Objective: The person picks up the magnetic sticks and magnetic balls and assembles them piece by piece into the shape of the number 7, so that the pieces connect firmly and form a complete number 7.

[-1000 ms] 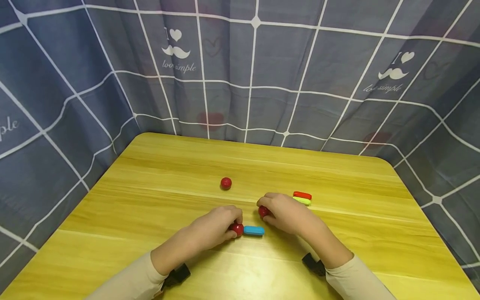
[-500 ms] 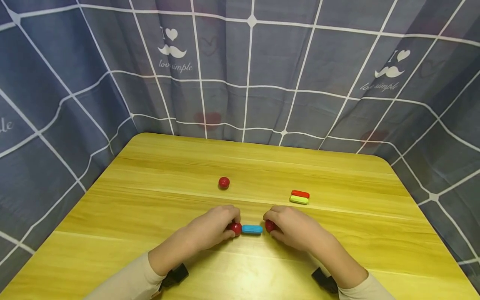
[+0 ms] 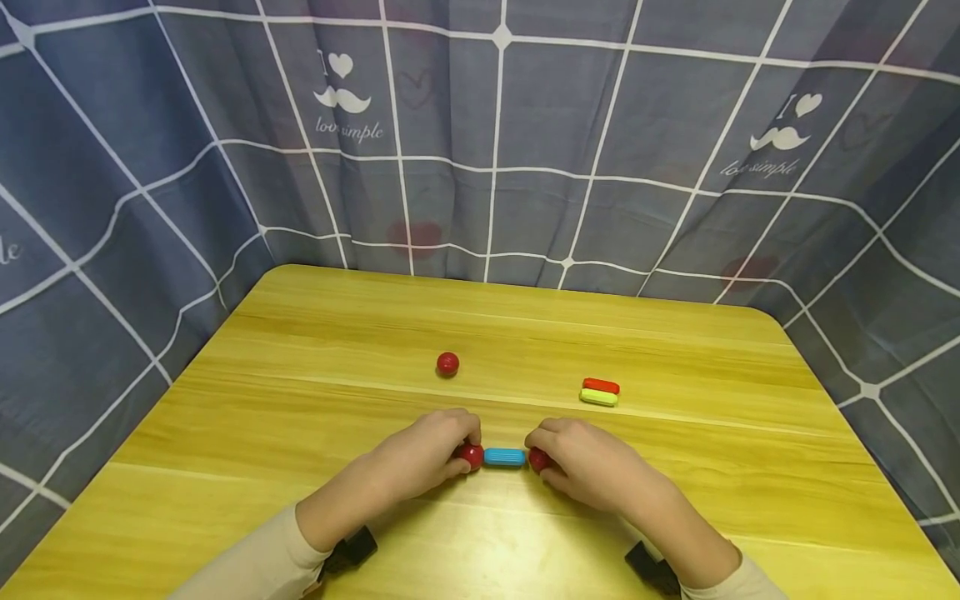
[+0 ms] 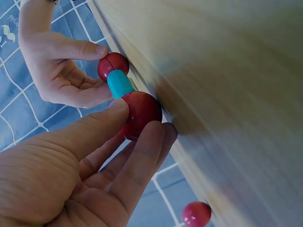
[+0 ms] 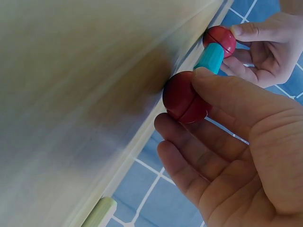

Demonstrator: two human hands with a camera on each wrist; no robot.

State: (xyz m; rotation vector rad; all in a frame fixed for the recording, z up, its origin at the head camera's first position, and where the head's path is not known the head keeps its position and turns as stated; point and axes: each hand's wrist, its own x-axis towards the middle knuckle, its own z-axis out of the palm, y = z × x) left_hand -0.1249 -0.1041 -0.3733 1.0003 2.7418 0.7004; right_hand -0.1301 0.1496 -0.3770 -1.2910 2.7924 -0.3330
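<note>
Red ball (image 3: pixel 472 457), pinched in the fingers of the left hand (image 3: pixel 427 450), meets one end of a blue rod (image 3: pixel 505 457) at the surface (image 3: pixel 300 400); the right hand (image 3: pixel 583 460) pinches a second ball (image 3: pixel 538 460) at, or just short of, the other. Facing grips seem to keep all three aligned. One second earlier, the second ball sat farther forward, off that line. Beyond rest a third ball (image 3: pixel 447 364) and, side by side, a red rod (image 3: pixel 602 386) and a yellow-green rod (image 3: pixel 599 398).

In the head view, fingers (image 3: pixel 542 435) of the right hand (image 3: pixel 581 458) partly hide a red ball (image 3: pixel 537 461), and both beige sleeves (image 3: pixel 251 557) leave the bottom edge; the right wrist view crops the yellow-green stick (image 5: pixel 100 213).
</note>
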